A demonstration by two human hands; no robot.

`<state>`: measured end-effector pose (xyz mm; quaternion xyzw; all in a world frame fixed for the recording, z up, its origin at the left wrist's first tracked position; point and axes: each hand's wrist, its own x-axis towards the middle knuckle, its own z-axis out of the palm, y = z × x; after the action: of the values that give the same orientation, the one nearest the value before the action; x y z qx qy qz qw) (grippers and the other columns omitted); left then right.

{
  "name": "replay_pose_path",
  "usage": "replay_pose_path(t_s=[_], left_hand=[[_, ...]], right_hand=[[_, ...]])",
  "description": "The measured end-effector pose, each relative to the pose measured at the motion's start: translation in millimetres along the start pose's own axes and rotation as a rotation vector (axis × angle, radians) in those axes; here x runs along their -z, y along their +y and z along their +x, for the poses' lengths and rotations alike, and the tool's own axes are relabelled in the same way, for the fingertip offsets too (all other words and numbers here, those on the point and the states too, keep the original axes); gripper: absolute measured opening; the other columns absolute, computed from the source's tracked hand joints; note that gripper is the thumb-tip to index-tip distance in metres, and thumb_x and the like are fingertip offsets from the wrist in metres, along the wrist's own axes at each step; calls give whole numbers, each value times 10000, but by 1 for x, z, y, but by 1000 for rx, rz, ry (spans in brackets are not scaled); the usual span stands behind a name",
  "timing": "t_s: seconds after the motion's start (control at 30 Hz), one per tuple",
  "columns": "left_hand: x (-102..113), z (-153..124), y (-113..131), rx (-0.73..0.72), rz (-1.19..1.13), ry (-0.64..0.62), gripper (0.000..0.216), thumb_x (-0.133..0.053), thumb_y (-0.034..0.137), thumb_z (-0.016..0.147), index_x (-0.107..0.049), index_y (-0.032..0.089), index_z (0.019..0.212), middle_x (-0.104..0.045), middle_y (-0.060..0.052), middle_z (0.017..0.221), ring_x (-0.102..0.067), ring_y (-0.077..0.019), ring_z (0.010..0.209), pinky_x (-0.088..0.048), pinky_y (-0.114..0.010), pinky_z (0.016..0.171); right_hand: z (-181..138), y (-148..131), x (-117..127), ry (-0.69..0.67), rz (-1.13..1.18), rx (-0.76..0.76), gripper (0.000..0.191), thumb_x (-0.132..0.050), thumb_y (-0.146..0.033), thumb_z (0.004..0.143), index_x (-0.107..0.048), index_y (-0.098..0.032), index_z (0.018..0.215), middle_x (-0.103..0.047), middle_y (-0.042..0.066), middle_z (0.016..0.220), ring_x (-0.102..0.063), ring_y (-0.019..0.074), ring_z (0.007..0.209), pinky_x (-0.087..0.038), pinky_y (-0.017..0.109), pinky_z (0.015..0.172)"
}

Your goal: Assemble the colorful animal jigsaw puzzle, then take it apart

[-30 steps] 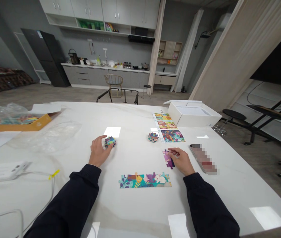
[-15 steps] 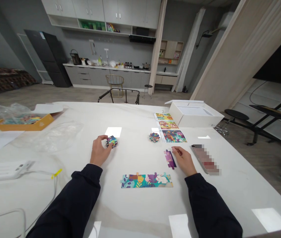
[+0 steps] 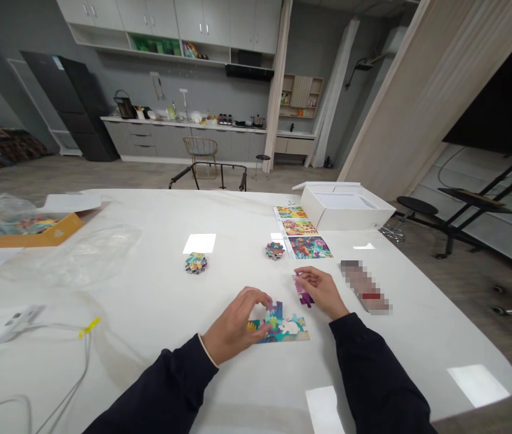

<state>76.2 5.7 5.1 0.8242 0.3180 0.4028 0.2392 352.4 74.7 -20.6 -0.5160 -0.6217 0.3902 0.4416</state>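
My left hand (image 3: 237,322) pinches a jigsaw puzzle piece (image 3: 274,317), blue and purple with yellow-green on it. This piece is over the joined puzzle strip (image 3: 301,333) with a white animal; the hand hides the strip's left part. My right hand (image 3: 324,292) is curled with its fingertips on purple puzzle pieces (image 3: 305,298), partly covering them, on the table just beyond the strip. One stack of puzzle pieces (image 3: 196,263) sits farther off to the left. Another stack (image 3: 274,251) lies beside the printed picture sheet (image 3: 311,248).
An open white box (image 3: 349,208) stands at the back right, behind the sheet. A phone (image 3: 364,288), partly pixelated, lies right of my right hand. Leftward are a yellow tray (image 3: 64,230) of pieces, a clear plastic bag (image 3: 88,256), a white device (image 3: 0,325) and its cable (image 3: 85,361).
My left hand has moved right and nearer from the left stack, bringing a puzzle piece over the strip. My right fingers have come onto the purple pieces. The view has shifted slightly.
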Motion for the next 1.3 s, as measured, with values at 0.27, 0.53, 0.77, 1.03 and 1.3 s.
replay_pose_path(t_s=[0.27, 0.53, 0.77, 1.03, 1.3], left_hand=[[-9, -1, 8, -3, -32, 68, 368, -730, 96, 861, -493, 250, 1096, -653, -76, 1195, -599, -242, 1160, -524, -413, 991], [-6, -3, 1, 33, 71, 48, 467, -683, 136, 887, -494, 248, 1299, -581, -139, 1341, -528, -299, 1285, -526, -497, 1033], [-3, -5, -2, 12, 98, 39, 486, -650, 115, 886, -478, 243, 1322, -576, -136, 1336, -510, -297, 1282, -506, -514, 1063], [-4, -6, -2, 14, 108, 41, 483, -638, 108, 885, -478, 242, 1320, -572, -143, 1338, -502, -310, 1297, -469, -547, 1101], [-3, -6, -2, 14, 96, 57, 455, -642, 115, 883, -514, 238, 1303, -601, -137, 1316, -524, -300, 1284, -482, -519, 1093]], right_hand=[[-21, -30, -34, -470, 294, -208, 364, -883, -428, 704, -710, -156, 873, -613, -37, 544, -444, 69, 381, -339, 207, 389], [-17, -28, -13, -187, 163, -141, 470, -813, -531, 765, -768, -148, 1033, -620, -19, 607, -481, 89, 480, -373, 226, 451], [-52, 5, 32, 81, 3, -229, 477, -871, -543, 677, -737, -137, 889, -690, 31, 621, -553, 126, 494, -443, 253, 469], [-61, 11, 27, 68, -78, -245, 518, -885, -556, 647, -798, -128, 926, -700, 51, 671, -519, 133, 447, -413, 278, 396], [-58, 12, 26, 101, -265, -179, 473, -881, -538, 653, -766, -170, 927, -703, 37, 654, -589, 176, 565, -480, 305, 556]])
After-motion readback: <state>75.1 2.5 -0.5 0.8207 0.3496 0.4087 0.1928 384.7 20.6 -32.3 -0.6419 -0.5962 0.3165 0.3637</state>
